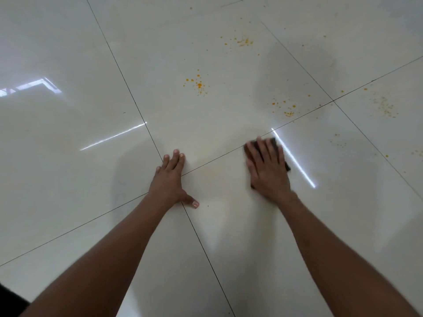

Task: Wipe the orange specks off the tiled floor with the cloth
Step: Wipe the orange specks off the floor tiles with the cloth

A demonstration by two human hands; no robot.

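Cloth (273, 143), dark, soft and light, lies under the flat right hand (266, 167); press palm-down. Orange specks (198, 84) at 12 o'clock. Left hand (170, 177) spread flat on glossy, probably slippery tiled floor (68, 145).

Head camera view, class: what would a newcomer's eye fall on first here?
Most striking are the two bare hands pressed flat on the pale tiled floor: the left hand on bare tile, the right hand on a dark cloth. Beyond them lie clusters of orange specks, one ahead of the hands and others further off to the right.
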